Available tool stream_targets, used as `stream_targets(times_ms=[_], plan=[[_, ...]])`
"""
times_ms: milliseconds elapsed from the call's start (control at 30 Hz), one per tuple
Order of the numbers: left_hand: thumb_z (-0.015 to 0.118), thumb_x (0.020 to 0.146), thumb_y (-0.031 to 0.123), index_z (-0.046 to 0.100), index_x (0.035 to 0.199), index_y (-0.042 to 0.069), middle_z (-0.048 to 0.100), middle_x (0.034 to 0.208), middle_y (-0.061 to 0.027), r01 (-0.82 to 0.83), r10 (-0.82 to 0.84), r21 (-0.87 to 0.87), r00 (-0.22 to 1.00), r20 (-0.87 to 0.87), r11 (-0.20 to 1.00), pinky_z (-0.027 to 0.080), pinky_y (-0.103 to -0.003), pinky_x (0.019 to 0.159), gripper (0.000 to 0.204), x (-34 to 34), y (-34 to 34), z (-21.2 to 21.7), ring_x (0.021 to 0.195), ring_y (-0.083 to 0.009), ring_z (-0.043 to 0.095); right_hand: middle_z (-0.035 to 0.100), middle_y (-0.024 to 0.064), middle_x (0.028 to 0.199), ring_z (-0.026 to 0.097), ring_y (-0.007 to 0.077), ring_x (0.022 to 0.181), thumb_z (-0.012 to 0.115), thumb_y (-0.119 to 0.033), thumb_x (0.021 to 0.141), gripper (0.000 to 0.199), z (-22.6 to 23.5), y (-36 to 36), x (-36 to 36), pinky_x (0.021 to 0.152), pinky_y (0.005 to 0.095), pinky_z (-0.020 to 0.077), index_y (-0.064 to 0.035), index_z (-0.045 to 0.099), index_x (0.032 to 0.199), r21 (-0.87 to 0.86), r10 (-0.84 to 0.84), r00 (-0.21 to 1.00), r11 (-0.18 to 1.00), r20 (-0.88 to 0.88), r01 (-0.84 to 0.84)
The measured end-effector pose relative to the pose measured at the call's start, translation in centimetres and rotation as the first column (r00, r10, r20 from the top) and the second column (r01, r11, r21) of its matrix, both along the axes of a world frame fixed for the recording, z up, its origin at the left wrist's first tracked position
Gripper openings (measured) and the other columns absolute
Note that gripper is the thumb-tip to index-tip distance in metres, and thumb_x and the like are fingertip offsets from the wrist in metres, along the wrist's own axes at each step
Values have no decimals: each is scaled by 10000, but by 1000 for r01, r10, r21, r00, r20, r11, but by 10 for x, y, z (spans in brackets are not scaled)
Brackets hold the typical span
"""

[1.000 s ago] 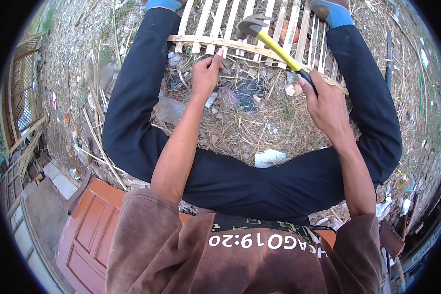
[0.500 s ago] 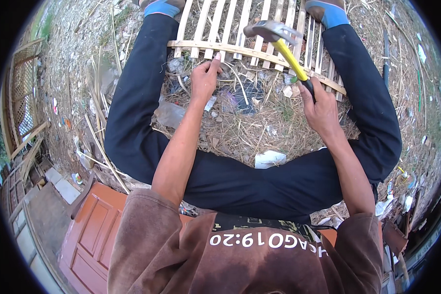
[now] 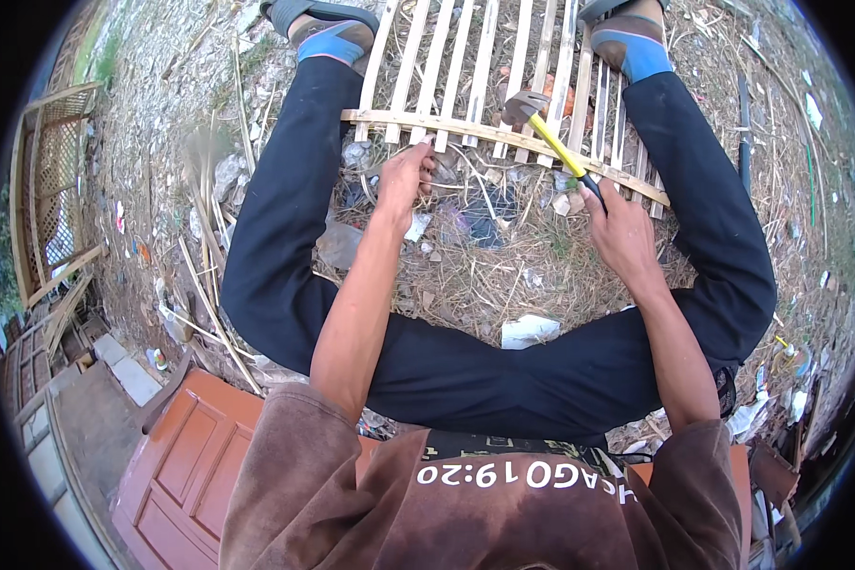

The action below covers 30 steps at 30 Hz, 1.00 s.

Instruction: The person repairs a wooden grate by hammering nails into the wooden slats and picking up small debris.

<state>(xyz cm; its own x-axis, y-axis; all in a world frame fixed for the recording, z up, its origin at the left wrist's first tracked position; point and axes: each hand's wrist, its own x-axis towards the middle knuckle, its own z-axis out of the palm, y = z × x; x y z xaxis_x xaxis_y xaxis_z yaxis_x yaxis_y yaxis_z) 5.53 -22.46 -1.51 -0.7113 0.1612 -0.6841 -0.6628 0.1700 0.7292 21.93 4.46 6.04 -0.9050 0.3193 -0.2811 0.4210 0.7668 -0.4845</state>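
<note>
A lattice of narrow wooden slats [image 3: 482, 66] lies on the ground between my feet, with a thin crosspiece [image 3: 470, 126] running across the slats near their closer ends. My left hand [image 3: 406, 179] is at the near end of one slat, left of the middle. Its fingers are curled with the tips against that slat; the exact grip is partly hidden. In my right hand [image 3: 625, 233] is a claw hammer [image 3: 559, 145] with a yellow and black handle, held near its lower end. The hammer's metal head hangs over the slats, just beyond the crosspiece.
My legs [image 3: 280, 209] spread on both sides of the lattice. Dry straw, plastic scraps and a white scrap [image 3: 530, 332] litter the ground. Loose wooden strips [image 3: 220, 309] lie at the left. A reddish-brown panelled board [image 3: 188, 446] is at the lower left, and a lattice panel [image 3: 55, 199] stands farther left.
The hammer has come down toward the slats, its head lower in view. The left index finger, stretched out before, is now curled at the slat end. The whole view has shifted slightly.
</note>
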Motion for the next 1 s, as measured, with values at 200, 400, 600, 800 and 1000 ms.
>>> stream_targets(times_ms=[200, 400, 600, 800, 1000], plan=[[682, 921, 388, 556, 989, 63, 559, 853, -17, -310, 281, 171, 944, 174, 935, 486, -279, 634, 355, 3, -6, 7, 730, -121, 538, 569, 214, 615, 581, 423, 578, 499, -371, 1024, 366, 1, -5, 18, 549, 482, 408, -12, 547, 972, -247, -238, 971, 942, -16, 226], [660, 942, 388, 487, 1167, 49, 539, 1009, -51, -412, 410, 118, 911, 43, 904, 501, -288, 631, 442, 8, 5, 6, 786, -143, 553, 559, 194, 617, 571, 381, 552, 496, -361, 1029, 362, 7, -3, 20, 552, 461, 408, -6, 537, 970, -276, -254, 967, 930, -1, 244], [646, 956, 372, 524, 1112, 69, 581, 978, -40, -553, 565, 182, 825, -18, 813, 509, -246, 588, 361, 6, 6, 8, 718, -106, 556, 545, 185, 601, 551, 364, 519, 494, -350, 1033, 360, 32, -9, 10, 524, 443, 393, -1, 530, 952, -317, -221, 971, 930, -85, 184], [652, 958, 342, 560, 1043, 91, 555, 891, 5, -566, 573, 151, 819, -5, 810, 497, -221, 589, 281, 6, 5, 4, 707, -80, 540, 531, 180, 565, 567, 387, 504, 509, -333, 1027, 322, 19, -16, 17, 496, 453, 401, -22, 527, 945, -310, -217, 948, 940, -232, 140], [637, 965, 370, 556, 994, 110, 529, 850, 25, -555, 561, 138, 828, -8, 820, 469, -218, 574, 274, 7, 7, 8, 680, -62, 517, 531, 176, 531, 549, 403, 478, 555, -294, 1003, 278, 42, -20, 0, 471, 473, 395, -45, 509, 889, -71, -75, 986, 995, -150, 65]])
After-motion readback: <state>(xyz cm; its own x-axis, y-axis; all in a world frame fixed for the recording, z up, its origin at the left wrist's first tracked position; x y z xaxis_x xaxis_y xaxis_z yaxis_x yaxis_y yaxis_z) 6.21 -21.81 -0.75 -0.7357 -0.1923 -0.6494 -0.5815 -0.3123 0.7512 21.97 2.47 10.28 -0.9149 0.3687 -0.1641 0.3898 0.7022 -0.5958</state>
